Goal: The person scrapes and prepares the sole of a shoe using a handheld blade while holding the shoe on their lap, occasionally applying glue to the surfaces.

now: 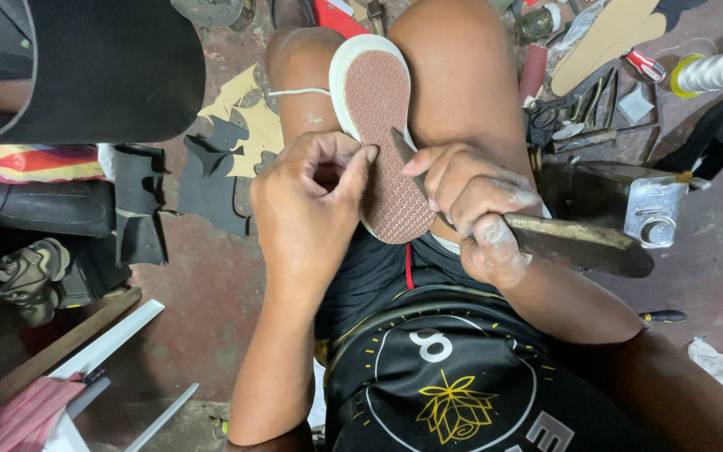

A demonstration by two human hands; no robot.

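Note:
A small shoe (381, 134) with a white rim and a reddish-brown textured sole lies sole-up between my knees. My left hand (307, 209) pinches the sole's left edge with thumb and fingers. My right hand (472, 205), dusted white, grips a broad knife with a dark worn blade (583, 244) by its handle end. The knife's narrow tip (398, 142) rests on the sole near its middle. My index finger lies along the tool close to the sole.
Dark and yellow cut scraps (228, 155) lie on the reddish floor to the left. Scissors and tools (575, 109), a thread cone (717, 71), tan insoles (604, 33) and a metal can (656, 211) sit at right. A screwdriver (661, 316) lies lower right.

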